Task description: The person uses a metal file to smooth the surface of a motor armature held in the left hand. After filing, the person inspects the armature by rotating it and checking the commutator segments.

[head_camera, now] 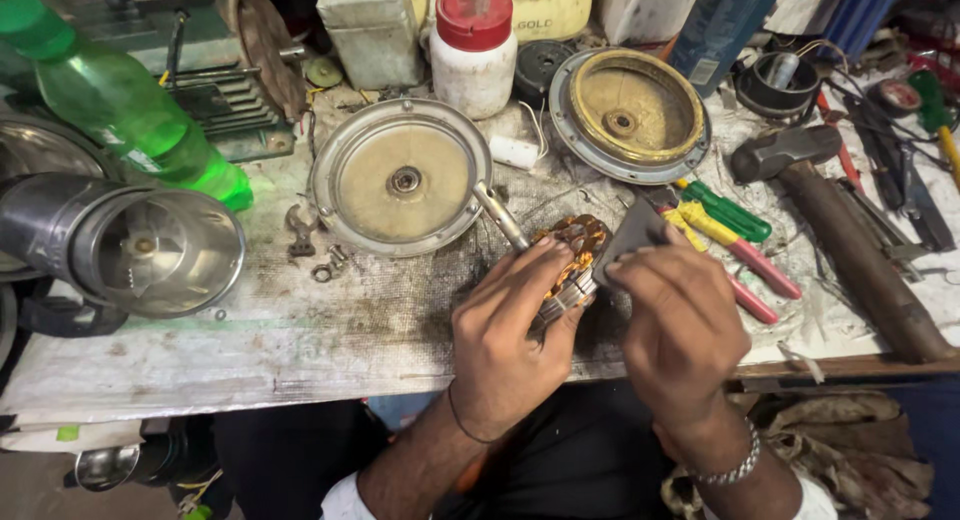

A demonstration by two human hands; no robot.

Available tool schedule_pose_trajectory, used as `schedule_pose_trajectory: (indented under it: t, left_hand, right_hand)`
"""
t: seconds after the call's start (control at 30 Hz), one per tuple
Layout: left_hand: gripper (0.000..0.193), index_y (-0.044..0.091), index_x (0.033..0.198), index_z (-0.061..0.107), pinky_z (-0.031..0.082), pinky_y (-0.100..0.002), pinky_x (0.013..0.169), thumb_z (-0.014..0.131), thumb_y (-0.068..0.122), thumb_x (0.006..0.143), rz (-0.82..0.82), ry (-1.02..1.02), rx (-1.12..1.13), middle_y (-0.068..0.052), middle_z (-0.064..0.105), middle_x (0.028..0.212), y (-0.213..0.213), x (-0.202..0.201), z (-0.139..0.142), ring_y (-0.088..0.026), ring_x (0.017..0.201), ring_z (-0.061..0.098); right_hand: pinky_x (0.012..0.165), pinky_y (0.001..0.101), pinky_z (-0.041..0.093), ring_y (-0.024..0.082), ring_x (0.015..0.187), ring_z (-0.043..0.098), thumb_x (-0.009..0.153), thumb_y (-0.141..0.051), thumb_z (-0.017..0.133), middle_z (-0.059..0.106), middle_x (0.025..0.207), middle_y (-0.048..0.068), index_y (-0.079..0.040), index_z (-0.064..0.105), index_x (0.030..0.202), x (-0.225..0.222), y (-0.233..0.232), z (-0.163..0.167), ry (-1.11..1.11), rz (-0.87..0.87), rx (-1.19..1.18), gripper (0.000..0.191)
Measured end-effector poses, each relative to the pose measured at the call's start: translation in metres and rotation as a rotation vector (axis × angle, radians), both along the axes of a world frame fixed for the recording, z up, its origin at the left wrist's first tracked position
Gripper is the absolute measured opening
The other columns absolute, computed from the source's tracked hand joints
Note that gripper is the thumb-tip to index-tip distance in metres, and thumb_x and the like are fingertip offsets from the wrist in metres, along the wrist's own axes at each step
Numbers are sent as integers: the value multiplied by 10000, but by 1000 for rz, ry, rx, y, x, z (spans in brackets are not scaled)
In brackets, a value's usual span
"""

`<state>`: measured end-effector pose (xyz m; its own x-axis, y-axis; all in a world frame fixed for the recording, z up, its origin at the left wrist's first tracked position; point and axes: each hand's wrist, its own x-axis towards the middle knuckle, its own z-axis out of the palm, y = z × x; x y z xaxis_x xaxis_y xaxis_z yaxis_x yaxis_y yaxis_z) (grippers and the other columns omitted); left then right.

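Observation:
My left hand [505, 330] grips a motor armature [572, 257] with copper windings and a steel shaft [498, 215] that points up-left over the bench. My right hand [680, 325] pinches a small grey flat piece [632, 232] and presses its edge against the copper end of the armature. Both hands are held just above the front edge of the dirty white workbench [290, 340]. A thin band circles my left wrist and a metal bracelet [730, 470] my right.
Two round metal motor covers [400, 175] [630, 110] lie behind the hands. A green bottle [130, 105] and steel jar [140, 245] are at left. Pliers [735, 245], a hammer [850, 240], a white red-capped jar [472, 50] and loose tools crowd the right and back.

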<state>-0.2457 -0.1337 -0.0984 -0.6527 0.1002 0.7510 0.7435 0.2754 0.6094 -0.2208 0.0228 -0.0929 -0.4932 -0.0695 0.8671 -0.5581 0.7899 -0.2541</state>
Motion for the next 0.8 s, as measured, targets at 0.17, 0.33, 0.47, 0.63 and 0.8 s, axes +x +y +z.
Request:
schedule_pose_trajectory:
  t: [0.17, 0.33, 0.47, 0.63, 0.8]
  left_hand:
    - [397, -52, 1202, 668, 596, -411, 1040, 752, -46, 814, 18, 3, -21, -216, 731, 1208, -1, 1, -1, -374, 1191, 731]
    - [425, -52, 1205, 664, 592, -416, 1052, 712, -67, 783, 42, 30, -6, -221, 722, 1215, 0, -2, -3, -373, 1199, 724]
    - [434, -37, 1226, 667, 591, -416, 1047, 804, 12, 817, 7, -27, -10, -202, 731, 1229, 0, -1, -6, -359, 1224, 716]
    - [464, -27, 1193, 676, 552, -461, 1068, 882, 106, 799, 47, 35, -45, -198, 738, 1199, 0, -3, -7, -354, 1216, 708]
    - [438, -20, 1191, 684, 578, -439, 1059, 882, 158, 844, 69, -2, -51, -198, 736, 1193, 1, 0, -3, -361, 1211, 717]
  right_hand:
    - [1148, 536, 522, 303, 975, 711, 790, 199, 616, 719, 949, 137, 43, 711, 984, 0, 4, 0, 12, 44, 61, 266]
    - [1120, 523, 527, 325, 991, 699, 784, 206, 633, 705, 947, 144, 13, 728, 976, 1, 1, -4, 73, 15, 98, 289]
    - [1125, 490, 547, 301, 991, 684, 803, 193, 673, 699, 971, 123, -11, 730, 1007, 4, 0, -4, 7, -13, 49, 294]
    - [1070, 434, 551, 290, 1040, 697, 847, 197, 657, 705, 1031, 116, 5, 709, 1041, 2, 7, 0, -50, -3, -46, 278]
    - [1070, 423, 555, 274, 1034, 703, 883, 182, 666, 710, 1043, 116, 9, 701, 1056, 0, 10, -4, -62, 25, -84, 247]
